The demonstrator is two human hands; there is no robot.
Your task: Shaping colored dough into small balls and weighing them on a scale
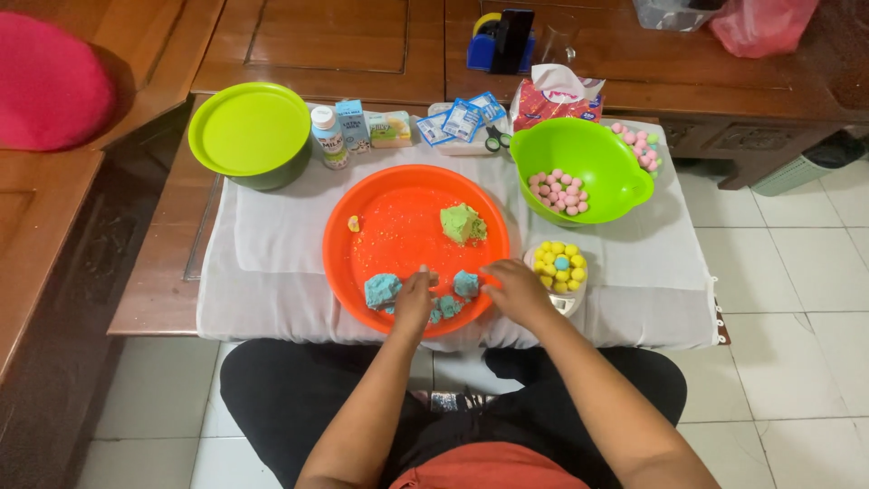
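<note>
Blue dough [383, 290] in torn soft lumps, near front rim of orange tray [398, 190], touching hands

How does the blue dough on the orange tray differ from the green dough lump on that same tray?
The blue dough lies broken into several pieces at the near rim of the round orange plastic tray, while the green dough lump sits whole, further back. The left hand and right hand rest at the blue pieces; the green lump lies untouched. Both look soft and crumbly.
</note>
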